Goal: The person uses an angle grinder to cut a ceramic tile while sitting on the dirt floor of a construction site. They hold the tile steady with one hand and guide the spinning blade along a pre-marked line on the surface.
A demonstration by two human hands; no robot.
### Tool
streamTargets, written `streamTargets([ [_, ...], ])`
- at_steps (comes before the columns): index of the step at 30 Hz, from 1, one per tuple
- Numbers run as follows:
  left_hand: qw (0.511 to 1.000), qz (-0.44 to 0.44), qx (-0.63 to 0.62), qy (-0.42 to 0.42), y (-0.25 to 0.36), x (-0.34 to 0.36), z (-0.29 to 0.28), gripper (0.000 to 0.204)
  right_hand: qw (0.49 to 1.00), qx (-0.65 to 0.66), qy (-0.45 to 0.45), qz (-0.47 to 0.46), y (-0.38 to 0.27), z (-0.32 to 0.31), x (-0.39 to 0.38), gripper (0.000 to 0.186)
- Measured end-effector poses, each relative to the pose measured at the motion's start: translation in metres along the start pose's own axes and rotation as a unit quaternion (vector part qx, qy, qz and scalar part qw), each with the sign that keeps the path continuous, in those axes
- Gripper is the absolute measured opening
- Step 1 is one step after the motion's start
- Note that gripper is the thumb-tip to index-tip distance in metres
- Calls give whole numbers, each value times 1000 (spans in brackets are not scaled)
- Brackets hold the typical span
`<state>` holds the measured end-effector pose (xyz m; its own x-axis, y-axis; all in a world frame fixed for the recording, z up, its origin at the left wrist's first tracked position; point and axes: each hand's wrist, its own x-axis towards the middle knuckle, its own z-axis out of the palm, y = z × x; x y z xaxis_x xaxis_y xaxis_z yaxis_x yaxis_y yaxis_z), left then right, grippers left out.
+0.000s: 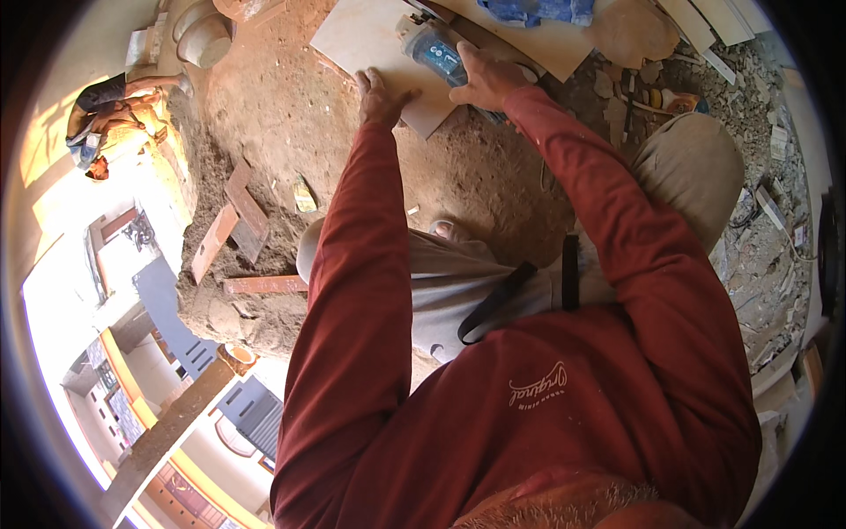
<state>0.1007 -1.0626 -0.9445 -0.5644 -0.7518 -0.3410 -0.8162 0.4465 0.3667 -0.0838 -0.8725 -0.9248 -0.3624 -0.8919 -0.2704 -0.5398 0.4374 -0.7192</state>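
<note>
A pale tile (348,37) lies on the dirt floor at the top middle. My left hand (382,99) presses on its near part with fingers spread. Resting over the same tile is a handheld power cutter (435,55) with a rounded blue-grey motor body. My right hand (487,78) is wrapped round the near right side of this cutter. The blade cannot be seen from here.
Broken reddish tile pieces (217,240) lie on soil to the left, near a small packet (304,194). Rubble (749,88) covers the right side. A blue cloth (538,11) and stacked bowls (203,37) are at the far side. Another person (110,115) crouches at the upper left.
</note>
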Motion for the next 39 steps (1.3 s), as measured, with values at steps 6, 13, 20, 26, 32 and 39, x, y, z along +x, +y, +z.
streamTargets([
  [6,1000,-8,8,-1,-1,1,0,127,1000,5,4,-3,4,4,-3,95],
  [13,1000,0,-13,4,0,1,2,127,1000,0,28,-8,9,10,-9,94],
  [20,999,24,-31,5,-6,0,1,123,1000,-2,-1,2,3,-3,-6,89],
  [26,990,57,131,-13,8,-22,15,111,986,125,89,-67,11,-33,14,90],
  [32,965,170,180,83,30,-72,50,107,927,344,141,-58,-6,-89,16,70],
  [39,966,153,181,107,20,-52,48,105,887,442,135,-26,-22,-131,-6,78],
])
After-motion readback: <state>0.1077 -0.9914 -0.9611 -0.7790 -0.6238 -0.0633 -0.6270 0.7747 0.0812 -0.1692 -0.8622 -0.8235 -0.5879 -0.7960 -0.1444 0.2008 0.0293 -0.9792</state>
